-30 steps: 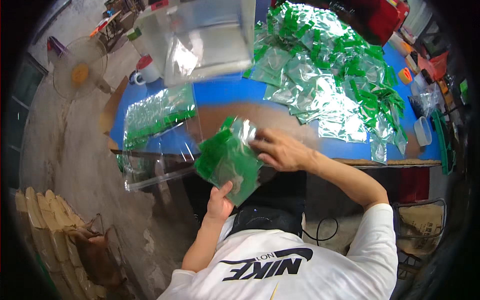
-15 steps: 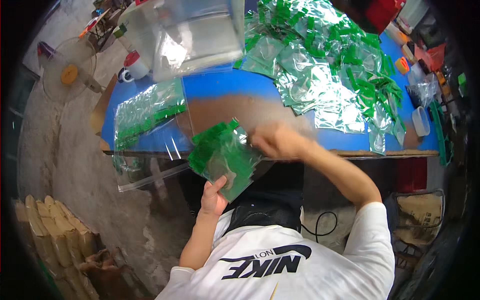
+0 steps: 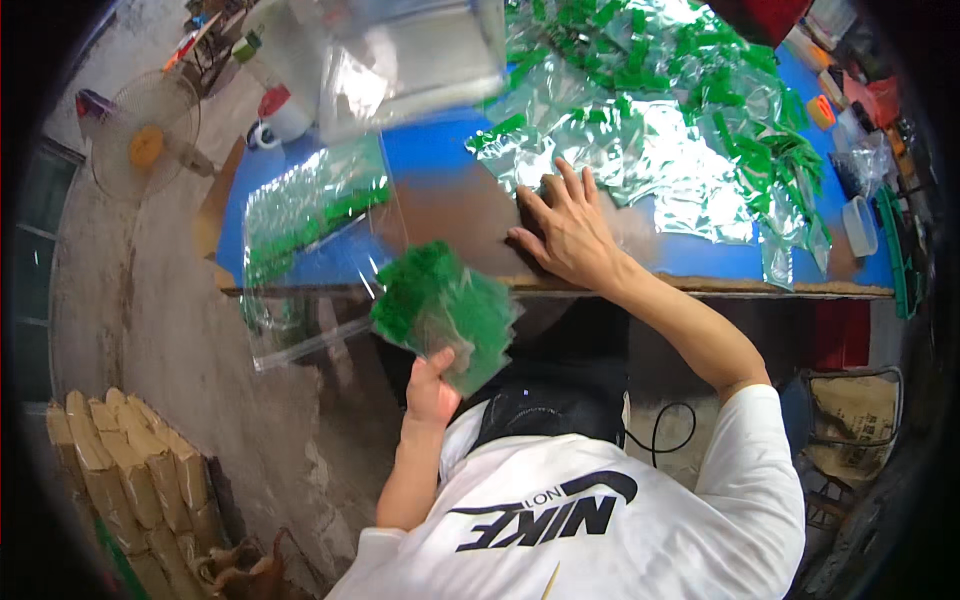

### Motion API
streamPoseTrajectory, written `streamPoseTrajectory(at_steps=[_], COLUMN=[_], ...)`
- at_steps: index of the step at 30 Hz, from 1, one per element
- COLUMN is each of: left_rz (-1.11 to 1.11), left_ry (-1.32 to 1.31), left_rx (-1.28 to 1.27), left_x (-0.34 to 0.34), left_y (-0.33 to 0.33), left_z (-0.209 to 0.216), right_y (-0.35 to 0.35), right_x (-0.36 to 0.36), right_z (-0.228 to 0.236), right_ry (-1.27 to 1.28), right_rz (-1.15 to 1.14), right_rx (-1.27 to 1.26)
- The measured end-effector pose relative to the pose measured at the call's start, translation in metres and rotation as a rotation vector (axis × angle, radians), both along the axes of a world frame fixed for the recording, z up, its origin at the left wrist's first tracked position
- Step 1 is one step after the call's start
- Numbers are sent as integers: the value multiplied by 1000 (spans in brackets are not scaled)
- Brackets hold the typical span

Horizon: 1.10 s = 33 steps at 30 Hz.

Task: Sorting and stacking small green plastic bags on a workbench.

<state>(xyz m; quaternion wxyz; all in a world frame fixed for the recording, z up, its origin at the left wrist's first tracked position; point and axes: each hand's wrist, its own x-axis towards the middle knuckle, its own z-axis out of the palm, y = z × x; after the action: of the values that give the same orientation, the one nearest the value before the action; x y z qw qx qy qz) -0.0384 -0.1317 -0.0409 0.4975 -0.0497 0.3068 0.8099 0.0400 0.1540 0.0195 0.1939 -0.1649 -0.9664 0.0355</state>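
Note:
My left hand [image 3: 433,390] grips a fanned stack of small clear packets with green ends [image 3: 450,310], thumb on top, in front of the table edge. My right hand [image 3: 572,225] reaches over the table with fingers spread, its fingertips at the near edge of a big heap of similar clear-and-green packets [image 3: 650,140]. I see nothing held in it. Left of the stack, a large clear plastic bag [image 3: 320,345] holds rows of these packets and hangs partly over the table's front edge.
The blue tabletop [image 3: 425,150] has a worn brown patch. A pile of large clear plastic sheets or bags [image 3: 420,70] lies at the back left. An orange tape roll [image 3: 822,110] and a clear tub [image 3: 858,226] sit at the right. A fan [image 3: 146,147] stands at the far left.
My right hand has moved away from the stack, up and forward to the heap, and its fingers have spread. My left hand keeps hold of the stack.

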Motion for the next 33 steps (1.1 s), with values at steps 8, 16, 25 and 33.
streamPoseTrajectory(at_steps=[8,16,25,33], left_rz=[31,-26,-105,-145], left_ry=[-54,-133,-170,-211], left_rx=[64,57,98,181], left_x=[-3,8,2,5], left_y=[22,23,24,35], left_z=[12,0,-15,-9], right_y=[-21,52,25,-20], right_x=[22,25,23,47], right_z=[-2,0,52,13], right_ry=[52,-80,110,-47], right_rz=[394,-191,271,449], right_rx=[-287,97,-307,-337])
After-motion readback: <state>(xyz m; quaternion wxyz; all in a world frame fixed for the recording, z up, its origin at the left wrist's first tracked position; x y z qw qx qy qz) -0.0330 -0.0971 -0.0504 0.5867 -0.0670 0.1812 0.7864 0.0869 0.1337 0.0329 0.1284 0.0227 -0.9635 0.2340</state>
